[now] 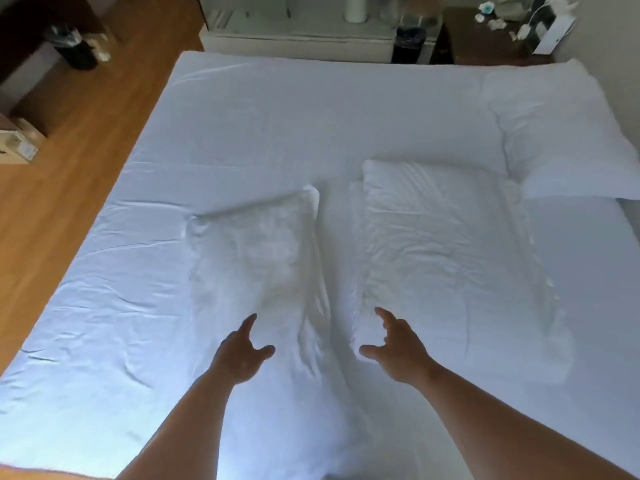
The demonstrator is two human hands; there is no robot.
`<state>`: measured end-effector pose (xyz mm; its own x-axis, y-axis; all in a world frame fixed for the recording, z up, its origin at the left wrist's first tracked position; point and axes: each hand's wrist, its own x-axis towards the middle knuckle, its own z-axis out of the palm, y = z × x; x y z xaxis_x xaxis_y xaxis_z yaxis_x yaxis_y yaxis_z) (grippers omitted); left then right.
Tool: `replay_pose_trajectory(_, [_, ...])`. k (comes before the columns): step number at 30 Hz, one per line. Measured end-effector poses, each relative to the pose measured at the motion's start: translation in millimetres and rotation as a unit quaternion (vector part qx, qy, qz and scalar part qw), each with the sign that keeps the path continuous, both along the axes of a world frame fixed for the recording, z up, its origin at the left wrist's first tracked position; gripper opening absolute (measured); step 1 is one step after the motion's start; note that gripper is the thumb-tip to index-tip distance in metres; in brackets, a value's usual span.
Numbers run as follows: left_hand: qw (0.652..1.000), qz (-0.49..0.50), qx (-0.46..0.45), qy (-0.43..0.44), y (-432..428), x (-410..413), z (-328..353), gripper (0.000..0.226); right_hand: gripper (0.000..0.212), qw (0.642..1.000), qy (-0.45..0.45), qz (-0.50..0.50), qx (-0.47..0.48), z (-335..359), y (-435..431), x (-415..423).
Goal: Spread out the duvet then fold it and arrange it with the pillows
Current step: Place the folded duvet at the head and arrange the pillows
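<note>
A wide bed (242, 126) covered in a creased white sheet fills most of the view, with wooden floor (69, 140) running along its left side. At the bed's far right edge lies the folded white duvet (561, 133), a thick bundle running along that side, its near end just beside the far right corner of one pillow. Two white pillows lie side by side in the middle of the mattress, a narrow strip of sheet between them: the right pillow (450, 254) is the broader and flatter, while the left pillow (263, 258) is narrower, blurred and wrinkled. Beyond the bed stand a pale low unit (298, 39) and a dark bedside table (491, 36) cluttered with small items too blurred to name; a dark bin (74, 46) sits on the floor at upper left. Both bare forearms reach in from the bottom. The left hand (242, 355) hangs over the near end of the left pillow, fingers spread and holding nothing. The right hand (398, 344) hovers at the near left corner of the right pillow, fingers curled apart, also empty.
</note>
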<state>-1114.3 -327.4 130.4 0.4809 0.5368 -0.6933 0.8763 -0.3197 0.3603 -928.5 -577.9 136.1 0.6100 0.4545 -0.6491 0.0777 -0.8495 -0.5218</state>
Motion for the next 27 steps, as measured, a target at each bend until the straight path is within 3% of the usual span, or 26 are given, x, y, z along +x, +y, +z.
replay_pose_trajectory(4, [0.996, -0.081, -0.038, -0.02, -66.8, 69.2, -15.9, 0.086, 0.091, 0.997, -0.027, -0.047, -0.056, 2.5, -67.2, 45.3])
replay_pose_trajectory(10, [0.98, -0.185, -0.027, -0.075, -138.7, 196.2, -17.0, 0.079, 0.083, 0.986, -0.102, -0.091, -0.093, -5.8, -146.2, 146.5])
replay_pose_trajectory(15, [0.947, -0.297, 0.108, -0.059, -167.3, 303.0, -45.4, 0.075, 0.082, 0.98, -0.16, -0.081, -0.09, -54.1, -185.1, 249.8])
replay_pose_trajectory(20, [0.949, -0.234, 0.205, -0.053, -159.6, 384.9, -104.4, 0.074, 0.085, 0.972, -0.201, -0.086, -0.082, -105.5, -206.2, 352.8])
replay_pose_trajectory(27, [0.933, -0.199, 0.289, -0.085, -128.6, 419.9, -158.3, 0.077, 0.112, 0.968, -0.148, -0.192, 0.06, -190.4, -206.6, 427.3])
